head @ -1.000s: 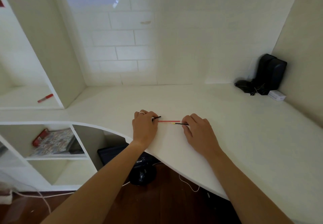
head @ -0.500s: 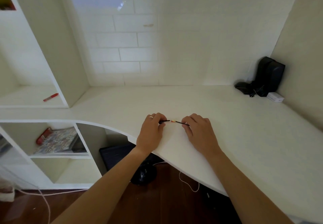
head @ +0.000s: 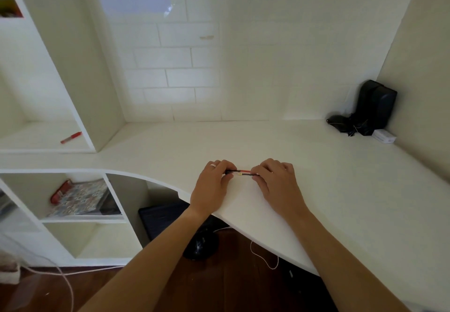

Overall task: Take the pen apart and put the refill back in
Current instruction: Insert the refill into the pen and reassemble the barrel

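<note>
Left hand (head: 212, 185) pinched black pen barrel (head: 230, 172); right hand (head: 275, 180) pinched thin red refill (head: 244, 172), both low over white desk (head: 316, 190). Refill looked light, bendy, slippery; best gripped near tip, fed straight.

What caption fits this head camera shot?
Both hands, left and right, hold a pen over a white desk.
</note>
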`<state>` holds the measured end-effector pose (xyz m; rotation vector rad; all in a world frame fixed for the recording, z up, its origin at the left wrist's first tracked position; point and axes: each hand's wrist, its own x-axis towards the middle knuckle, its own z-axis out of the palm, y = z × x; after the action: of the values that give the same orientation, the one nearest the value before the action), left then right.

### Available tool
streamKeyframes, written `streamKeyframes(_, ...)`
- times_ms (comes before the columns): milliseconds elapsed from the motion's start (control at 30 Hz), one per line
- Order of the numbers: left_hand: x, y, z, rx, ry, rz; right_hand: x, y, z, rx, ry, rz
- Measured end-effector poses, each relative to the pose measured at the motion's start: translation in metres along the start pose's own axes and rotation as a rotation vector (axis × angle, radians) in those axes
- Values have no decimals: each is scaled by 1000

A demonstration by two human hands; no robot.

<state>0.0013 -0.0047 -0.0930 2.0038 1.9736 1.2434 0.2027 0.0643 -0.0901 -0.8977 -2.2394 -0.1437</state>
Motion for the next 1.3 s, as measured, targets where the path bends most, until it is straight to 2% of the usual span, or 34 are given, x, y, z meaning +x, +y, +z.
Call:
streamKeyframes(167,-1,1,-1,-10,-27,30,1,0,3,91,15,-18)
streamKeyframes(633,-2,-1,0,-199,-13,-35,2,-1,1,257,-78,-28)
streamKeyframes(1300,-1,-1,1,-133,-51,34,2,1,5,266,-144,-55)
